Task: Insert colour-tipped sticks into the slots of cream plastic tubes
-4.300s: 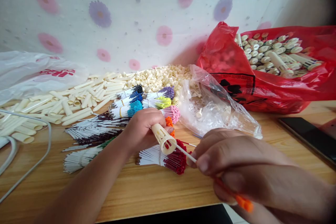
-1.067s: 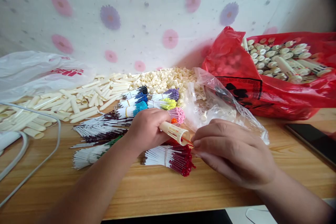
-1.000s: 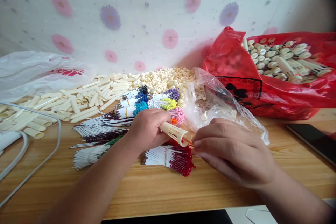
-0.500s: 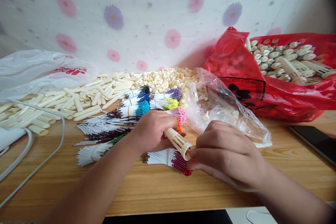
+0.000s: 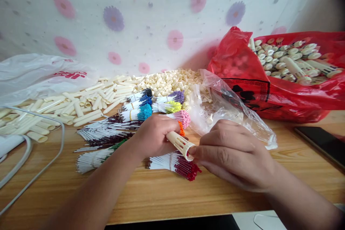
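My left hand (image 5: pixel 155 134) is wrapped around a cream plastic tube (image 5: pixel 179 143) with long slots near its open end, which points right and toward me. At that end, my right hand (image 5: pixel 237 154) has thumb and fingers pinched together at the mouth. Something reddish shows inside the mouth; what the pinch holds is hidden. Below the tube lies a banded bundle of thin white sticks with dark red tips (image 5: pixel 185 167). Close behind my left hand are orange tips (image 5: pixel 182 128) and a pink-tipped bundle (image 5: pixel 183 116).
More stick bundles (image 5: pixel 137 113) lie left of centre. Behind them spread cream tubes (image 5: pixel 78 107) and small slotted pieces (image 5: pixel 172 81). A clear bag (image 5: pixel 237 115), a red bag (image 5: pixel 242 97) of assembled tubes and a phone (image 5: pixel 320 145) lie right. White cables (image 5: pixel 63 140) cross the left.
The view has shifted slightly. My right fingertips are now closer against the tube's open mouth, and reddish colour shows inside it. My left hand keeps its hold.
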The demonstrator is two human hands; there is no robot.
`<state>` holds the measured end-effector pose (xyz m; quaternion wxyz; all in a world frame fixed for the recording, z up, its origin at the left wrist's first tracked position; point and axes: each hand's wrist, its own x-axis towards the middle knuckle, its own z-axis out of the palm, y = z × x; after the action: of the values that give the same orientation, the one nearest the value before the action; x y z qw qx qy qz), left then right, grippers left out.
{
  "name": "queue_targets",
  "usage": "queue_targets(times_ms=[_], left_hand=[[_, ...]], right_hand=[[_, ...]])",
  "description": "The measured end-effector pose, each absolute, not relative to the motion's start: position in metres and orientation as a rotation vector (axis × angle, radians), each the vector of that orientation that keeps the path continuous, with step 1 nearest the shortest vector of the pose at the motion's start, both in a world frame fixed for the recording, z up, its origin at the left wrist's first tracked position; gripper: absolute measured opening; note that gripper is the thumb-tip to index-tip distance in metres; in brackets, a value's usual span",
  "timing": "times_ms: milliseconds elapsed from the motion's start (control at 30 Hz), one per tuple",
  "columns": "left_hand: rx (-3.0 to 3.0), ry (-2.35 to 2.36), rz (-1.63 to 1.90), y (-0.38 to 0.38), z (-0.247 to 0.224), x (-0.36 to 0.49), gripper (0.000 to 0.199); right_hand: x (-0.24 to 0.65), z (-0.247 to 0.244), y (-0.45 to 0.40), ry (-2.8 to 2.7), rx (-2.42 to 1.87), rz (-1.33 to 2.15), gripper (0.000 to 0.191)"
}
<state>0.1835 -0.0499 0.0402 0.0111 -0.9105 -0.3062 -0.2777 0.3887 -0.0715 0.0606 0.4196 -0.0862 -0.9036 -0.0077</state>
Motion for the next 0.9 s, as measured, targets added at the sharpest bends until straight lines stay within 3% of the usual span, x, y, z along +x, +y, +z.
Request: queue_targets(times_ms=[400,900], left_hand=[[-2.945,-1.051,-0.740,-0.0515,0.0398,0.1851,0.017],[-2.926,-1.233,-0.662,-0.0502,0.0409,0.1845,0.020]], right_hand=[[0.3893,0.0610,-0.0722,-2.289,-0.203,0.190,0.011],[0.3921,0.0587,-0.0729,-2.398,-0.373,-0.163,0.012]])
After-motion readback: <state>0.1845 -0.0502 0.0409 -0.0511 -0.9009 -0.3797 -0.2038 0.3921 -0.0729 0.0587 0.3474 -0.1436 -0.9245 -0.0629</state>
